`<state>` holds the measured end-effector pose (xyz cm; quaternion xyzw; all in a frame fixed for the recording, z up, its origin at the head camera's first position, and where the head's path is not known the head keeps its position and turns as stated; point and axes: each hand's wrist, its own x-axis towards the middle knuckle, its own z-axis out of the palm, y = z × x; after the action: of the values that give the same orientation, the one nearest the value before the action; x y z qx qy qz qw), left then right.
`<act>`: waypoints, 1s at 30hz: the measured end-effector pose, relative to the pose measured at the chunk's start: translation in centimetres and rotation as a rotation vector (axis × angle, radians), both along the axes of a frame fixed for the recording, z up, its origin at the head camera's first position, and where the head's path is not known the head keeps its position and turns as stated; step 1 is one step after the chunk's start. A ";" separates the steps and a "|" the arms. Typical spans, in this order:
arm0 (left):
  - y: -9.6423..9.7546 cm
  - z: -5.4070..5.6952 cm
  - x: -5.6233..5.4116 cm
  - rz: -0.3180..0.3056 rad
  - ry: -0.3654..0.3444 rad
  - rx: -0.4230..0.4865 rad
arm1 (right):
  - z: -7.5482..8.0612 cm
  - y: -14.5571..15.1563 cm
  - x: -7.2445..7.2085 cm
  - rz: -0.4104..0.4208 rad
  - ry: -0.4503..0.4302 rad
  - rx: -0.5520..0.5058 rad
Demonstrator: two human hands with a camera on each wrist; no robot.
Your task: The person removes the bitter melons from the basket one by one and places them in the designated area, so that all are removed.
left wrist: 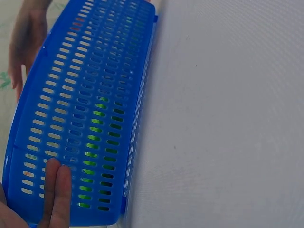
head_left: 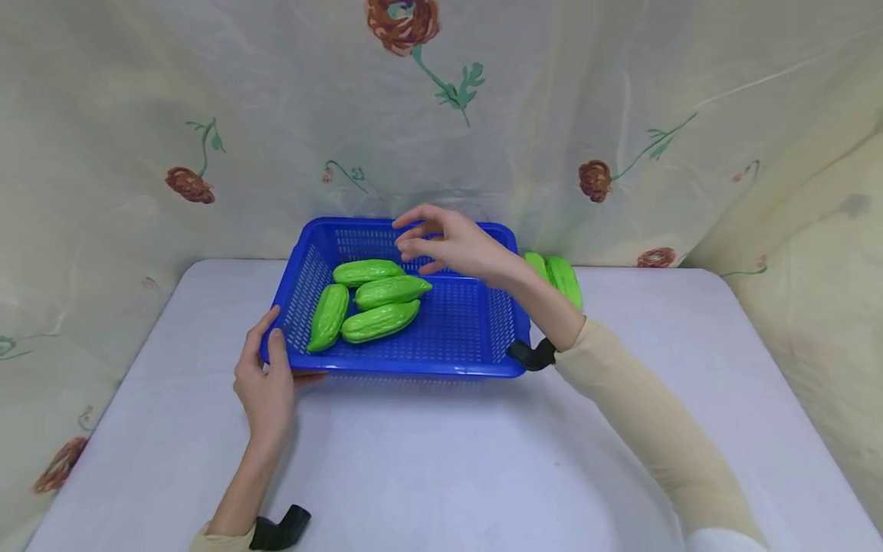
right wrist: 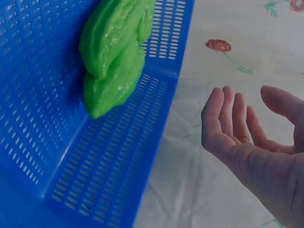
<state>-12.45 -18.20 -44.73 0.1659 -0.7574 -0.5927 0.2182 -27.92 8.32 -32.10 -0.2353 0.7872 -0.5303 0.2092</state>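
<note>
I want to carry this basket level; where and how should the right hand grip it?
Probably by the right rim of the basket, approached from the right: its raised edge can be clasped, the left hand grips the near left corner, and the gourds inside lie leftward.

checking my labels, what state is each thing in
Blue basket: partly filled
Four green gourds: lying inside the basket
Other green gourds: outside the basket, partly hidden
Left hand: gripping the basket's near left corner
Right hand: empty, loosely curved
White tablecloth: spread out
Floral sheet: hanging, wrinkled
</note>
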 end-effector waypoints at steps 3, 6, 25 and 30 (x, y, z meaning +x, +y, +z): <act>0.0 -0.1 0.0 -0.007 0.001 -0.007 | -0.5 -0.6 -0.5 0.024 -0.026 0.015; 0.0 0.0 0.0 -0.016 0.003 -0.007 | -0.8 -1.0 -0.9 0.039 -0.046 0.022; -0.1 -0.2 -0.1 0.005 0.019 0.013 | -3.5 -3.3 -3.0 0.253 -0.082 0.214; -0.1 -0.2 -0.2 0.014 0.010 -0.013 | -4.3 -4.1 -3.2 0.291 -0.069 0.294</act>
<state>-12.60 -18.33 -44.97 0.1670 -0.7591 -0.5868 0.2272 -31.11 4.22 -36.36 -0.2949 0.8063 -0.3815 0.3425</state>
